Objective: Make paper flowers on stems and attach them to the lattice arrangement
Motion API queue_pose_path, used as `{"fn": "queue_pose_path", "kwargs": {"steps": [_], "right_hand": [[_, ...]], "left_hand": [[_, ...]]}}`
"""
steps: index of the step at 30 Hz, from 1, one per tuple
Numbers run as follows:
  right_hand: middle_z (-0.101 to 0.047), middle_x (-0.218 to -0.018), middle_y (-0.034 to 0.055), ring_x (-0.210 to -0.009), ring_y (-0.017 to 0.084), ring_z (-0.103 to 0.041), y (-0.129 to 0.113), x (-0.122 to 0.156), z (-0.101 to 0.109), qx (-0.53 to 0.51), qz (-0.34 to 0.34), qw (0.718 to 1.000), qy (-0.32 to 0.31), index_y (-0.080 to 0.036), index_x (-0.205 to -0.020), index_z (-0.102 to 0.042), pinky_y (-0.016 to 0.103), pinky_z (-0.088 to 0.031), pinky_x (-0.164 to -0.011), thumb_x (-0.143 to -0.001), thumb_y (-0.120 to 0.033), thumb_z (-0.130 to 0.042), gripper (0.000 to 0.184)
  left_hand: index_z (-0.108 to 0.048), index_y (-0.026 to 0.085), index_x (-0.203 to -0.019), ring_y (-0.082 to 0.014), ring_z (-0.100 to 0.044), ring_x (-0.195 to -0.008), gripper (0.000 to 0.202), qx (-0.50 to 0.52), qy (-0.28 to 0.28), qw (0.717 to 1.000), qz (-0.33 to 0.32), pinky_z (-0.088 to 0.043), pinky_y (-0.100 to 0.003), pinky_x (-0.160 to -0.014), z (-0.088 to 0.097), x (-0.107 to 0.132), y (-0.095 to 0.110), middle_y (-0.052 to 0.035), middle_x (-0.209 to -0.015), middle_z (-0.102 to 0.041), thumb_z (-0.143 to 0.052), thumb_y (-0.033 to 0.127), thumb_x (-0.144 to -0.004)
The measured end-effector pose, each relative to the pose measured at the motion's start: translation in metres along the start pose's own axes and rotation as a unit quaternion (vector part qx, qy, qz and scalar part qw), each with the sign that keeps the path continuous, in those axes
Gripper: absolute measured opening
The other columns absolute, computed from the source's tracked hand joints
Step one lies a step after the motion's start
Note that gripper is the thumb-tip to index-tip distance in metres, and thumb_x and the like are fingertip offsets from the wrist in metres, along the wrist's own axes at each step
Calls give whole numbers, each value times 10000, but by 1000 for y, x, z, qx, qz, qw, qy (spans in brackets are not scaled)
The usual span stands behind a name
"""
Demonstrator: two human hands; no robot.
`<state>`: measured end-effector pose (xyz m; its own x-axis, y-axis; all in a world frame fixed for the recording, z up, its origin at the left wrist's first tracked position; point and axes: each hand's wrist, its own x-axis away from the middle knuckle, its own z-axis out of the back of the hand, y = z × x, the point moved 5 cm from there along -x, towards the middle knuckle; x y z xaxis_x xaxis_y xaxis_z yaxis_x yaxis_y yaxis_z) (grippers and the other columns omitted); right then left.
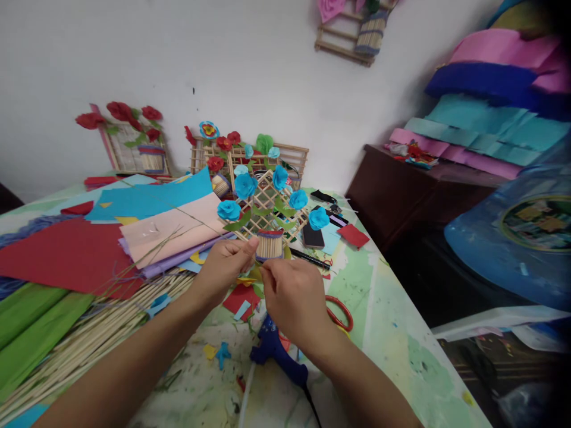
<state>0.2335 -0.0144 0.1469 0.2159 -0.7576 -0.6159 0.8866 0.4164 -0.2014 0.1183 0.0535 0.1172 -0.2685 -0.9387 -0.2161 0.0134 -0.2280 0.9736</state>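
A wooden lattice frame [267, 199] dressed with blue paper flowers [245, 185] and green leaves is held up over the table. At its lower end sits a small pot of upright sticks [270, 245]. My left hand [225, 267] pinches the frame at the pot's left side. My right hand [292, 297] is closed just below the pot, fingertips pinching at its bottom edge; whatever it holds is too small to make out.
A blue glue gun [276, 353] and red-handled scissors [341, 312] lie under my hands. Coloured paper sheets [71, 252] and bamboo sticks [89, 339] cover the left. A phone [313, 236] and pen [310, 258] lie beyond. Finished flower frames [134, 145] lean on the wall.
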Motion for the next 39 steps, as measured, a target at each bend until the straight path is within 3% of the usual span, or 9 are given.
{"fn": "queue_pose_path", "kwargs": {"steps": [5,8,11,15,21,33,39], "right_hand": [[-661,-629,-1,-543,114,-542,19,-5,0,-191,-147,969,-52,-191,-732,-670,232,-302,-522,-834,-230,-569,149],[-638,-594,-18,-497,95,-515,26,-7,-5,-280,-193,938,-61,-182,-730,-678,207,-309,-483,-809,-234,-592,129],[-616,-565,-24,-471,89,-482,30,-8,-8,-294,-209,931,-60,-175,-722,-687,202,-299,-463,-784,-228,-613,110],[-644,-613,-13,-535,103,-514,28,-8,-4,-234,-164,957,-39,-190,-762,-704,217,-312,-512,-815,-221,-583,136],[-641,-618,2,-576,129,-536,15,-6,10,-105,-72,992,-11,-189,-742,-683,257,-302,-561,-849,-209,-543,178],[-678,-644,13,-611,154,-592,5,-2,9,-56,-16,998,5,-186,-719,-666,279,-322,-589,-852,-181,-526,193],[-686,-661,18,-612,161,-594,-1,1,8,-42,13,999,5,-184,-745,-669,289,-320,-584,-841,-153,-524,177]], "left_hand": [[-581,156,-574,-101,-435,-542,385,6,-36,999,-25,-332,-224,-515,0,0,3,13,-562,-510,-634,474,-783],[-692,166,-748,-146,-577,-731,202,7,-60,997,-40,-439,-235,-664,-4,0,9,-27,-757,-658,-678,367,-766],[-701,152,-685,-161,-595,-736,220,-18,-52,998,-38,-456,-260,-697,-4,1,10,-47,-745,-673,-658,347,-778],[-672,136,-643,-157,-551,-641,293,-91,-24,996,-9,-429,-269,-608,2,-1,3,-43,-651,-628,-647,403,-761],[-579,148,-563,-111,-428,-539,352,-177,13,983,-44,-328,-232,-496,9,-4,8,12,-537,-492,-621,438,-758],[-483,164,-475,-89,-383,-492,345,-145,49,987,-55,-301,-234,-469,10,-2,12,35,-492,-432,-664,339,-711],[-423,173,-432,-83,-368,-465,372,-102,30,993,-55,-299,-241,-471,6,-1,14,45,-455,-400,-650,279,-708]]}}
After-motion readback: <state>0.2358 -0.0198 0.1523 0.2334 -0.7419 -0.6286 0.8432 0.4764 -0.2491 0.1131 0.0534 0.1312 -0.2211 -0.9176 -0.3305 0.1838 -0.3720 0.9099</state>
